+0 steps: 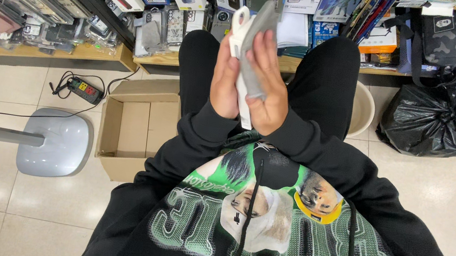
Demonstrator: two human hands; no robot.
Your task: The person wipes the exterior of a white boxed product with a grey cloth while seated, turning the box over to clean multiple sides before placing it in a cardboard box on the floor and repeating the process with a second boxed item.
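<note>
I sit with black trousers and a black printed hoodie below me. My left hand and my right hand press together in front of my chest around a flat white device. A grey cloth lies over the device under my right palm. The top of the device and the cloth stick out above my fingers. Most of the device is hidden between my hands.
An open, empty cardboard box stands on the tiled floor at my left knee. Beside it are a grey fan base and a power strip. Low wooden shelves hold phone cases and boxes. A beige bucket and black plastic bags stand on the right.
</note>
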